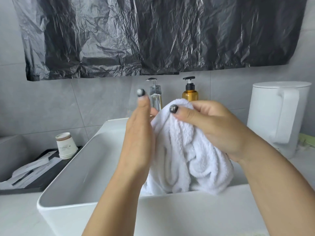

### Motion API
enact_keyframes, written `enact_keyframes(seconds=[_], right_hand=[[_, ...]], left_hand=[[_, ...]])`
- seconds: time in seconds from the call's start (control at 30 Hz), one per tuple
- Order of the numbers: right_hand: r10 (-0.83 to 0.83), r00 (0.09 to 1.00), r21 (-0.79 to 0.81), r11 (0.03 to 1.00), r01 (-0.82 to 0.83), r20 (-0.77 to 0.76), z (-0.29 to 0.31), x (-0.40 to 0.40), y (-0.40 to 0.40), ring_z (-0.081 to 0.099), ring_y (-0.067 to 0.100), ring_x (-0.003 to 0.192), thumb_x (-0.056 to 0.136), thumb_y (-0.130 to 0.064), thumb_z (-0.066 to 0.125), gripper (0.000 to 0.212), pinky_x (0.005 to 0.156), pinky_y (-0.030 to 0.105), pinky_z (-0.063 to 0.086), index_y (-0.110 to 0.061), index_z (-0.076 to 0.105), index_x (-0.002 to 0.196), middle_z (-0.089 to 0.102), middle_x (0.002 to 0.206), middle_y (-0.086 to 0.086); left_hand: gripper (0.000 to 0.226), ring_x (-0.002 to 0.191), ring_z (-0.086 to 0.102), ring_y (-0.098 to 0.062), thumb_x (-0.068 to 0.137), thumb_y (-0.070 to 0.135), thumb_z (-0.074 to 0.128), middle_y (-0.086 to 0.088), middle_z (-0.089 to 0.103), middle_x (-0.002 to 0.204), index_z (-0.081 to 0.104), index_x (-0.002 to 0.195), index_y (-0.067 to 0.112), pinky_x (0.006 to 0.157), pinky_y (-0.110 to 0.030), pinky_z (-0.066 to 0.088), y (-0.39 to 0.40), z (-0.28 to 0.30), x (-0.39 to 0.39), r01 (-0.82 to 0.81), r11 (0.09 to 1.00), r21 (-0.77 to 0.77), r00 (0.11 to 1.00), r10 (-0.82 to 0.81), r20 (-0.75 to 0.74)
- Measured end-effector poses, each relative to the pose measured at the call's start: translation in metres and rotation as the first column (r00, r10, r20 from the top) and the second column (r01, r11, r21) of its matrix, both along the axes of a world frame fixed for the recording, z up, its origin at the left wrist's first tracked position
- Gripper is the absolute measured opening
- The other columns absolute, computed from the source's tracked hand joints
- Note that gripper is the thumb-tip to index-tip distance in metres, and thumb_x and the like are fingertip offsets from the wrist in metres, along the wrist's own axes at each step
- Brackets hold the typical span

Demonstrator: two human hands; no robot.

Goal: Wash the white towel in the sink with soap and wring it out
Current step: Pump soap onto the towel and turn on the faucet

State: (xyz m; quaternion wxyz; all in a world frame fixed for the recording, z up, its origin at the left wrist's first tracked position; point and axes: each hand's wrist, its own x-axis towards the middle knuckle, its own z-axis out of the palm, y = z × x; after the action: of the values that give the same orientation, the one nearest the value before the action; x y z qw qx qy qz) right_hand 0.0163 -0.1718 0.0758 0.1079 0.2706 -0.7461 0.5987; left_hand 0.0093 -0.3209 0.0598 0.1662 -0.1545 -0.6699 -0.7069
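1. The white towel (pixel 185 150) hangs bunched above the white rectangular sink (pixel 73 169), its lower folds dropping just inside the sink's near rim towards the near right corner.
2. The right hand (pixel 213 126) grips the towel's gathered top, thumb pressed over the front of the fold and fingers curled round behind it.
3. The left hand (pixel 139 133) stands edge-on against the towel's left side, fingers straight and pointing up; its palm side lies along the cloth, though whether it presses or only brushes the towel cannot be told.
4. The left half of the basin lies open, from the left rim to the left forearm; the near rim runs bare across the front between the two forearms.
5. Behind the hands at the sink's far edge stand a chrome faucet (pixel 156 97) and, just to its right, an amber pump bottle (pixel 190 91); the towel's top partly covers the bottle's base.
6. A white kettle (pixel 276 116) stands on the countertop (pixel 17 217) by the sink's far right corner, near the right wrist.
7. Beside the sink's left rim a black tray (pixel 49 176) carries stacked paper cups (pixel 65 144) and white sachets (pixel 30 169).
8. Black plastic sheeting (pixel 153 36) hangs on the tiled wall above the faucet.
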Motion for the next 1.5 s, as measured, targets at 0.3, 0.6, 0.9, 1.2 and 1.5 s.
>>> enact_keyframes(seconds=[0.3, 0.6, 0.9, 1.2, 1.5], right_hand=[[-0.365, 0.93, -0.445, 0.84, 0.312, -0.038, 0.006, -0.003, 0.013, 0.05, 0.023, 0.076, 0.08, -0.041, 0.071, 0.055, 0.071, 0.035, 0.04, 0.012, 0.058, 0.088, 0.062, 0.088, 0.025], [-0.608, 0.769, -0.425, 0.654, 0.626, 0.199, 0.002, -0.013, 0.039, 0.047, 0.014, 0.07, 0.086, -0.043, 0.064, 0.027, 0.056, 0.026, 0.035, -0.018, 0.055, 0.083, 0.048, 0.079, 0.004], [-0.795, 0.603, -0.015, 0.603, 0.797, 0.069, -0.011, -0.03, 0.048, 0.027, 0.022, 0.06, 0.092, -0.048, 0.055, 0.052, 0.055, 0.036, 0.02, -0.022, 0.026, 0.058, 0.024, 0.06, 0.0], [-0.529, 0.512, 0.045, 0.665, 0.745, -0.677, -0.03, 0.013, -0.071, 0.047, 0.032, 0.049, 0.092, -0.041, 0.042, 0.032, 0.048, 0.027, 0.025, -0.024, 0.034, 0.065, 0.052, 0.051, -0.001], [-0.686, 0.639, -0.091, 0.703, 0.705, -0.349, -0.019, -0.014, -0.023, 0.029, 0.016, 0.05, 0.1, -0.035, 0.046, 0.052, 0.052, 0.038, 0.027, -0.021, 0.026, 0.054, 0.032, 0.045, 0.0]], left_hand=[[0.052, 0.094, 0.073, -0.02, 0.066, 0.039, 0.086, -0.002, 0.075, 0.101, 0.064, 0.107, 0.016, 0.081, -0.038, 0.06, 0.005, -0.014, -0.003, 0.219, 0.922, -0.321, 0.976, -0.208, 0.068], [0.049, 0.088, 0.065, -0.028, 0.081, 0.052, 0.054, -0.008, 0.069, 0.098, 0.061, 0.105, 0.01, 0.091, -0.053, 0.052, 0.007, -0.023, -0.01, 0.166, 0.83, -0.532, 0.986, -0.123, 0.116], [0.032, 0.067, 0.072, -0.025, 0.097, 0.034, 0.059, -0.012, 0.073, 0.074, 0.07, 0.086, 0.006, 0.067, -0.035, 0.061, -0.019, 0.001, -0.008, 0.115, 0.941, 0.319, 0.934, -0.212, 0.286], [0.048, 0.038, 0.053, -0.013, 0.101, 0.037, 0.049, 0.001, 0.052, 0.045, 0.053, 0.058, 0.017, 0.04, -0.014, 0.041, 0.004, 0.0, 0.004, 0.03, 0.888, 0.459, 0.939, -0.182, 0.292], [0.034, 0.088, 0.07, -0.034, 0.093, 0.036, 0.058, -0.023, 0.07, 0.094, 0.072, 0.1, 0.006, 0.094, -0.044, 0.051, 0.021, -0.001, 0.015, 0.226, 0.93, 0.29, 0.87, -0.327, 0.37]])
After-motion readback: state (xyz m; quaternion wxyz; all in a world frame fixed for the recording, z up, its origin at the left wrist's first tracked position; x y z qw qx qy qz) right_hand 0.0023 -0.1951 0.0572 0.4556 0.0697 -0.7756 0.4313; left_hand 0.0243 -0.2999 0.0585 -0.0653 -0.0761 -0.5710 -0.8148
